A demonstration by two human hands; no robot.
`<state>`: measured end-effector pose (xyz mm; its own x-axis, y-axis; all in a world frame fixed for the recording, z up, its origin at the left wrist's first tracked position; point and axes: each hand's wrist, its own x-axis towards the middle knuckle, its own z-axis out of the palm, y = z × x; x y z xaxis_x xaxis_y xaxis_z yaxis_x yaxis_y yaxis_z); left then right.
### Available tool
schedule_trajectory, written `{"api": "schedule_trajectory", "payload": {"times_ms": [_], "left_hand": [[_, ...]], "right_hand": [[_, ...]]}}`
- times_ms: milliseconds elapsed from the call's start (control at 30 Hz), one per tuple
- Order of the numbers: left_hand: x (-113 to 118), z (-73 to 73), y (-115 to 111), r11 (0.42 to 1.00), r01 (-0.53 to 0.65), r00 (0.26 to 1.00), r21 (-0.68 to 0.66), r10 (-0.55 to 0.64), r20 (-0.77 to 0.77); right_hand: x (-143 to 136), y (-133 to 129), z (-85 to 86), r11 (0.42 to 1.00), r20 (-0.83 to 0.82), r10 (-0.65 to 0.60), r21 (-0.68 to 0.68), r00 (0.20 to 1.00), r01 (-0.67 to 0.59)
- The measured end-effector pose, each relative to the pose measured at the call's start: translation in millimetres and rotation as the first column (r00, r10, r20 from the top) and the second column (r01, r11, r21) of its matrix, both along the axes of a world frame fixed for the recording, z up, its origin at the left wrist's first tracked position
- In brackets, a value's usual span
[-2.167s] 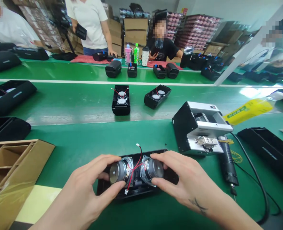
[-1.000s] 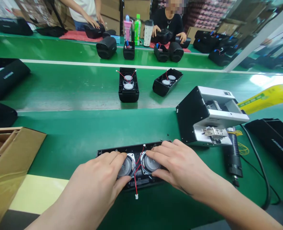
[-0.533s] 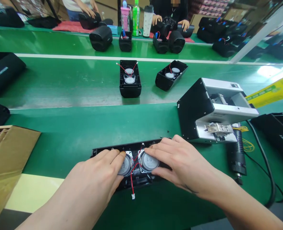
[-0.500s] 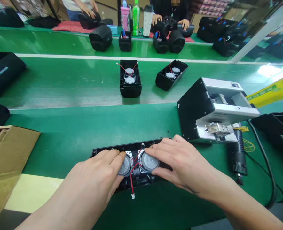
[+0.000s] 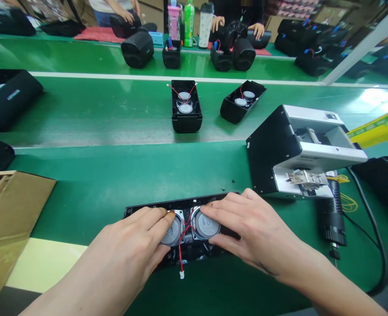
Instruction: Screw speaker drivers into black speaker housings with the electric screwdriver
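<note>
Two round, grey speaker drivers [image 5: 207,225] sit side by side in a long black plastic housing [image 5: 195,253] on the green worktop [image 5: 121,171], the left hand [image 5: 136,243] clasped on one, the right hand [image 5: 249,226] on the other. Beyond, rightward, stands a boxy black-and-silver machine [image 5: 272,151].

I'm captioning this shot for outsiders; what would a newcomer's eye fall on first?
Probably the two hands in the lower middle, over a long black housing: the left hand holds the left speaker driver, the right hand the right speaker driver. Red wires cross between the drivers, one ending in a white plug beyond the housing's near edge. At right stands a silver-and-black machine, with a bright yellow object past it.
</note>
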<state>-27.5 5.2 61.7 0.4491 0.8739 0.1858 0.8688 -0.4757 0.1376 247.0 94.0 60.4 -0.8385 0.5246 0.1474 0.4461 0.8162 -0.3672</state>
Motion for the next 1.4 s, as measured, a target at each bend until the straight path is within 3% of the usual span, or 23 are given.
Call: {"api": "schedule_trajectory", "payload": {"times_ms": [333,800,1067,1400], "left_hand": [[4,-0.7,-1,0.999,-0.018,1.000,0.051,0.018,-0.004],[-1,-5.3,-5,0.999,-0.015,1.000,-0.028,0.016,0.027],[2,-10.5,-10,0.998,-0.064,0.996,-0.008,0.065,0.053],[2,-13.5,-11,0.998,-0.050,0.999,-0.044,0.050,-0.003]], "right_hand": [[2,-1,0.8,0.999,0.010,0.007,-0.039,1.000,-0.006],[2,0,-0.2,0.999,0.040,0.003,-0.043,0.999,-0.001],[2,1,-0.2,0.999,0.015,0.010,-0.044,1.000,-0.009],[-3,1,1.7,0.999,0.025,-0.002,-0.042,1.000,0.003]]}}
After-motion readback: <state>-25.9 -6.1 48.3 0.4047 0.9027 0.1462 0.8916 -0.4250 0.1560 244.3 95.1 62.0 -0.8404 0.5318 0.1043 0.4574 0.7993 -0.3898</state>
